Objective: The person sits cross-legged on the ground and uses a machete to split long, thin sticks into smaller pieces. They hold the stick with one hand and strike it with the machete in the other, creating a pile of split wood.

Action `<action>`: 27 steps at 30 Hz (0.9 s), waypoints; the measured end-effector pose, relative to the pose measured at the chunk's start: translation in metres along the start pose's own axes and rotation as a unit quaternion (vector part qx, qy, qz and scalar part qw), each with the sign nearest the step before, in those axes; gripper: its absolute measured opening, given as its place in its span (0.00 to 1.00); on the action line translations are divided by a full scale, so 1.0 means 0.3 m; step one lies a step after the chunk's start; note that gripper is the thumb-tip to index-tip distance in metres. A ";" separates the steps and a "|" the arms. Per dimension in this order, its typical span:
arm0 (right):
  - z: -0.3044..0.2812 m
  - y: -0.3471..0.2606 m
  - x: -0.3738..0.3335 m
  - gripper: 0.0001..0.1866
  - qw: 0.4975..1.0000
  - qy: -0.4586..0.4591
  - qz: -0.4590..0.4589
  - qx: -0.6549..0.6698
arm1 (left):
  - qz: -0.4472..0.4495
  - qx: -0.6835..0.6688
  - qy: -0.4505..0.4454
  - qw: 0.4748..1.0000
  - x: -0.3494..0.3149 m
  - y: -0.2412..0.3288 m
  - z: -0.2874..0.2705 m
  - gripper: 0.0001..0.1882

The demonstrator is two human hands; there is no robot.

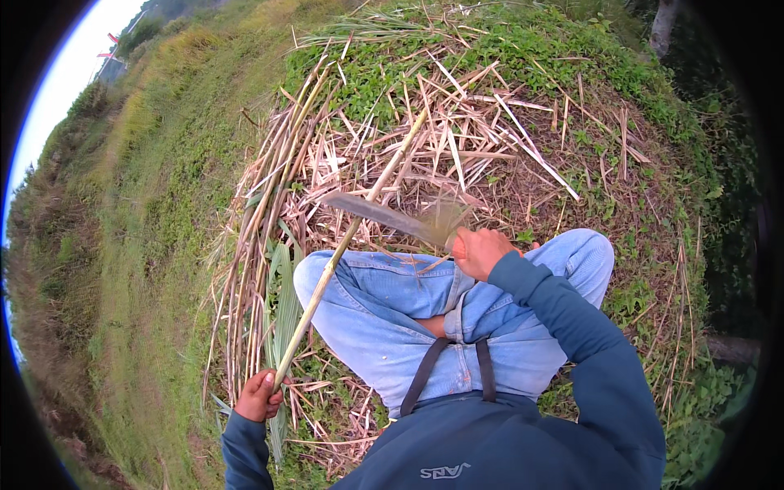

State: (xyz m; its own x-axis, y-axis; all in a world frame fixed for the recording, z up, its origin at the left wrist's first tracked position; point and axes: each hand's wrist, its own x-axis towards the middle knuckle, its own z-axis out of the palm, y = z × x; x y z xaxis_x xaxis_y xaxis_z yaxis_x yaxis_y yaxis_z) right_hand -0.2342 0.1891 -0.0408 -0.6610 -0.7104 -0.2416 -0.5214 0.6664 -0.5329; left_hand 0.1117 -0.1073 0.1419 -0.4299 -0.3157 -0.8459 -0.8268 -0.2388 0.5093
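Low on the left, my left hand (260,396) is closed round the lower end of a long pale cane stalk (331,265). The stalk slants up and away to the right, passing over my bent knee. My right hand (480,251) grips a machete (384,215) by its handle, above my lap. Its broad grey blade points left, and its tip end crosses the stalk in this view; whether the two touch I cannot tell. The handle is mostly hidden by my fingers, and the blade is slightly blurred near the hand.
I sit cross-legged in blue jeans (384,327). Several long cane stalks (257,237) lie bundled along my left, with a green leaf (282,318) beside them. Dry strips of husk (457,139) litter the ground ahead. Grass (155,269) slopes away left; dark shrubs (727,196) stand right.
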 end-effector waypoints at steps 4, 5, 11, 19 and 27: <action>0.041 0.032 0.034 0.15 0.999 0.011 -0.027 -0.020 | -0.034 -0.024 -0.031 0.999 0.020 0.021 0.006 0.15; 0.035 0.060 0.078 0.15 0.998 0.020 0.055 0.015 | -0.031 -0.021 -0.031 0.999 0.026 0.012 0.006 0.15; -0.003 0.046 0.096 0.15 0.999 0.009 0.009 -0.037 | -0.018 -0.028 -0.021 0.999 0.035 -0.023 0.026 0.17; 0.007 0.200 0.188 0.14 0.989 0.110 0.097 0.008 | 0.015 0.043 -0.004 0.999 0.025 -0.017 0.053 0.21; -0.064 0.091 0.065 0.14 0.999 -0.001 0.037 -0.019 | 0.178 0.216 0.115 0.953 0.063 -0.093 0.095 0.16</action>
State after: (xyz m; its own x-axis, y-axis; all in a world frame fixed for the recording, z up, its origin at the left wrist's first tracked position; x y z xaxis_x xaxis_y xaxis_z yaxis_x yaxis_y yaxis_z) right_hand -0.2717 0.1980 -0.0443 -0.6984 -0.6584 -0.2807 -0.4907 0.7259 -0.4820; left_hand 0.1162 -0.0804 0.1072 -0.6619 -0.5102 -0.5491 -0.7364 0.3055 0.6037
